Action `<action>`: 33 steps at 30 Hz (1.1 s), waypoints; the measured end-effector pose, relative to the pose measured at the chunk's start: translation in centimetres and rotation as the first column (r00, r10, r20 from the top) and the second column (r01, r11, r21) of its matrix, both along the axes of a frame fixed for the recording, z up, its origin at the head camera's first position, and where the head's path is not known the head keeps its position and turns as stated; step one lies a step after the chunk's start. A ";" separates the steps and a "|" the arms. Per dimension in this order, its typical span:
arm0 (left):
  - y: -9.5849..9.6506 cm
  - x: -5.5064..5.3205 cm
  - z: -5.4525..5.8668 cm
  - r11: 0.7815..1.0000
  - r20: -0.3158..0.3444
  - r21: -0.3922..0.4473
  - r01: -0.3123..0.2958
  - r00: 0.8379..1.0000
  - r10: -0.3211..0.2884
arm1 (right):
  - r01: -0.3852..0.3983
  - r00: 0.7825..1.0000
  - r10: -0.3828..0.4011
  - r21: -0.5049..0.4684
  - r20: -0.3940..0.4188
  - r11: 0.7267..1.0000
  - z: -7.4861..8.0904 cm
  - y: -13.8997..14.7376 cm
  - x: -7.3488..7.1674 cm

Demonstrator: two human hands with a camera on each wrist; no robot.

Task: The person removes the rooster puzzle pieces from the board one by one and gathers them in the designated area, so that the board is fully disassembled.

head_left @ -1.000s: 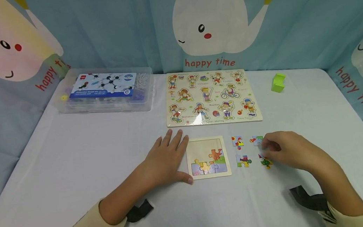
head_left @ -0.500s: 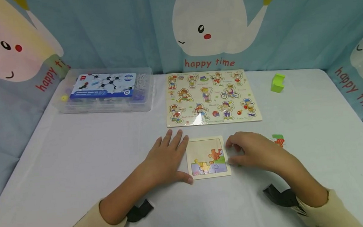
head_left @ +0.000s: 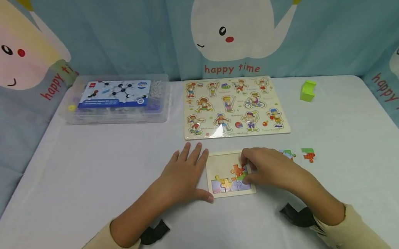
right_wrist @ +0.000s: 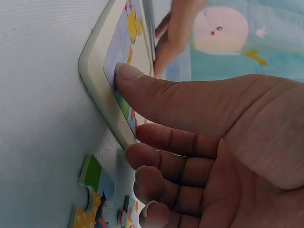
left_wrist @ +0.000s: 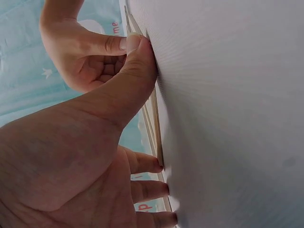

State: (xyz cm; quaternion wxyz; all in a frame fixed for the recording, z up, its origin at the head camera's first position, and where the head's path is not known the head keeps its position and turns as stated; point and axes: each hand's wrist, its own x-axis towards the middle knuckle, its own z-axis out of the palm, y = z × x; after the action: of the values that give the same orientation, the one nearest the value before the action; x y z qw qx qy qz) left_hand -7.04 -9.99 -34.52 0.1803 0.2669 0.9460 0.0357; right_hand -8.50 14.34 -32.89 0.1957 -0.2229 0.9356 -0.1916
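Observation:
A small wooden puzzle tray (head_left: 218, 159) lies on the table, with several pieces fitted along its bottom and right side. My left hand (head_left: 180, 180) rests beside it, fingers spread along the left edge and thumb at the lower left corner. Over the tray's right edge reaches my right hand (head_left: 270, 169). In the right wrist view its thumb (right_wrist: 161, 97) touches a fitted lilac piece (right_wrist: 114, 54), while the fingers bend loosely by the tray's edge. No loose piece shows between them. A loose puzzle piece (right_wrist: 97, 185) lies below the fingers; the head view hides it.
Two more loose pieces, one blue and green (head_left: 287, 154) and one red and green (head_left: 308, 155), lie right of the right hand. Behind the tray are a sports-figure peg board (head_left: 236, 106), a clear plastic kit box (head_left: 115, 114) and a lime-green block (head_left: 307, 90).
My right hand has moved left from the loose pieces to the tray's right side, and its thumb now touches the fitted pieces. The left hand stays in place.

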 end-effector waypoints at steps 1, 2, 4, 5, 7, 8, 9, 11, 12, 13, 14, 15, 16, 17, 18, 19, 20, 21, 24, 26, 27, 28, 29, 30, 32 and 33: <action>0.0 0.0 0.0 1.000 -0.002 0.000 0.000 1.000 0.000 | 0.002 1.000 -0.002 -0.002 0.001 1.000 0.0 0.0 0.0; 0.0 0.0 0.0 1.000 -0.004 0.000 0.000 1.000 0.000 | 0.003 1.000 -0.003 -0.004 0.001 1.000 0.0 0.0 0.0; 0.0 0.0 0.0 1.000 -0.007 -0.001 0.001 1.000 -0.001 | 0.006 1.000 -0.006 -0.013 0.004 1.000 -0.1 0.0 0.0; 0.0 0.0 0.0 1.000 -0.007 -0.001 0.001 1.000 -0.001 | 0.008 1.000 -0.007 -0.018 0.006 1.000 -0.1 0.0 0.0; 0.0 0.0 0.0 1.000 -0.004 -0.002 0.000 1.000 0.000 | 0.001 1.000 -0.001 -0.037 0.007 0.999 -0.1 0.0 0.0; 0.0 0.0 0.0 1.000 -0.004 -0.004 0.000 1.000 0.000 | -0.004 1.000 0.004 -0.046 0.005 0.999 -0.1 0.0 0.1; 0.0 0.0 0.0 1.000 -0.004 -0.004 0.000 1.000 0.000 | -0.009 1.000 0.009 -0.055 0.004 0.998 -0.1 0.0 0.1; 0.0 0.0 0.0 1.000 -0.005 -0.004 0.001 1.000 -0.001 | -0.020 1.000 0.020 -0.076 0.004 0.997 -0.1 0.1 0.0; 0.0 0.0 0.0 1.000 -0.006 -0.004 0.003 1.000 -0.003 | -0.027 1.000 0.028 -0.087 0.005 0.996 -0.1 0.2 0.0; 0.0 0.0 0.0 1.000 -0.007 -0.003 0.003 1.000 -0.003 | -0.038 0.999 0.039 -0.099 0.006 0.994 -0.1 0.3 0.0; 0.0 0.1 0.0 1.000 -0.007 -0.001 0.004 1.000 -0.004 | -0.049 0.999 0.050 -0.113 0.009 0.992 0.0 0.4 0.0; -0.1 0.1 0.0 1.000 -0.007 0.000 0.006 1.000 -0.006 | -0.059 0.998 0.061 -0.126 0.013 0.990 0.0 0.5 0.0; -0.1 0.1 0.0 1.000 -0.007 0.000 0.007 1.000 -0.007 | -0.067 0.997 0.070 -0.138 0.018 0.988 0.0 0.7 -0.1; -0.1 0.1 0.0 1.000 -0.008 0.001 0.007 1.000 -0.007 | -0.075 0.997 0.079 -0.150 0.020 0.986 0.1 0.7 -0.1; -0.1 0.1 0.0 1.000 -0.008 0.001 0.008 1.000 -0.008 | -0.083 0.996 0.087 -0.161 0.021 0.983 0.2 0.8 -0.1; -0.1 0.1 0.0 1.000 -0.008 0.001 0.009 1.000 -0.009 | -0.089 0.995 0.093 -0.173 0.021 0.981 0.3 0.9 -0.2; -0.1 0.1 0.0 1.000 -0.010 0.000 0.010 1.000 -0.010 | -0.090 0.995 0.095 -0.184 0.021 0.979 0.4 1.0 -0.2; -0.1 0.1 0.0 1.000 -0.012 0.000 0.011 1.000 -0.011 | -0.089 0.995 0.095 -0.193 0.020 0.977 0.5 1.0 -0.2; -0.1 0.1 -0.1 1.000 -0.015 -0.003 0.013 1.000 -0.013 | -0.082 0.996 0.088 -0.217 0.019 0.973 0.7 1.2 -0.3; 0.0 0.1 -0.1 1.000 -0.016 -0.004 0.014 1.000 -0.014 | -0.070 0.997 0.077 -0.224 0.024 0.972 0.8 1.3 -0.3; 0.0 0.1 -0.1 1.000 -0.016 -0.004 0.014 1.000 -0.014 | -0.063 0.997 0.071 -0.228 0.027 0.972 0.8 1.3 -0.3; 0.0 0.1 -0.1 1.000 -0.014 -0.005 0.015 1.000 -0.015 | -0.054 0.998 0.062 -0.229 0.029 0.972 0.9 1.4 -0.3; 0.0 0.1 -0.1 1.000 -0.012 -0.006 0.014 1.000 -0.014 | -0.047 0.998 0.055 -0.233 0.031 0.971 0.9 1.5 -0.3; 0.0 0.1 -0.1 1.000 -0.011 -0.007 0.013 1.000 -0.013 | -0.042 0.998 0.051 -0.240 0.032 0.970 1.0 1.5 -0.3; 0.0 0.0 -0.1 1.000 -0.009 -0.012 0.012 1.000 -0.012 | -0.039 0.998 0.048 -0.259 0.028 0.965 1.2 1.7 -0.4; 0.0 0.0 -0.1 1.000 -0.007 -0.015 0.011 1.000 -0.012 | -0.037 0.999 0.046 -0.269 0.026 0.962 1.3 1.8 -0.3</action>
State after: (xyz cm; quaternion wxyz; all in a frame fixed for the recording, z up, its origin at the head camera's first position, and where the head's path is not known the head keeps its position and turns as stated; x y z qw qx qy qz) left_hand -7.01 -10.01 -34.57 0.1791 0.2711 0.9454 0.0267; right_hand -8.84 16.12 -31.57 0.1825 -0.2639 0.8929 -0.3160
